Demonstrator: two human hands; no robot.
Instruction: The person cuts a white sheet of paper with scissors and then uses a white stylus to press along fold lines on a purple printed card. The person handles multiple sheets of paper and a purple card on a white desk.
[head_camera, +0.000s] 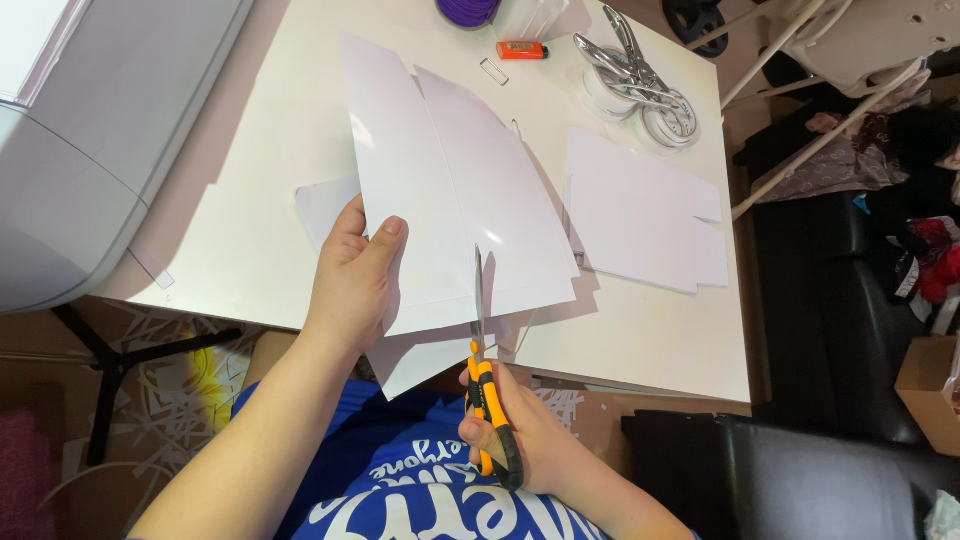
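Observation:
My left hand (352, 275) pinches the lower left edge of a large white paper sheet (440, 190), held tilted above the white table (240, 200). The sheet has a straight slit running up its middle. My right hand (520, 435) grips orange-and-black scissors (485, 385) below the sheet. Their blades point up and are in the sheet's bottom edge at the slit.
A stack of cut white sheets (640, 210) lies on the table to the right. At the far edge are rolls of tape and metal tongs (640, 85), an orange lighter (522, 50) and purple cord (468, 10). Paper scraps litter the floor (170, 390).

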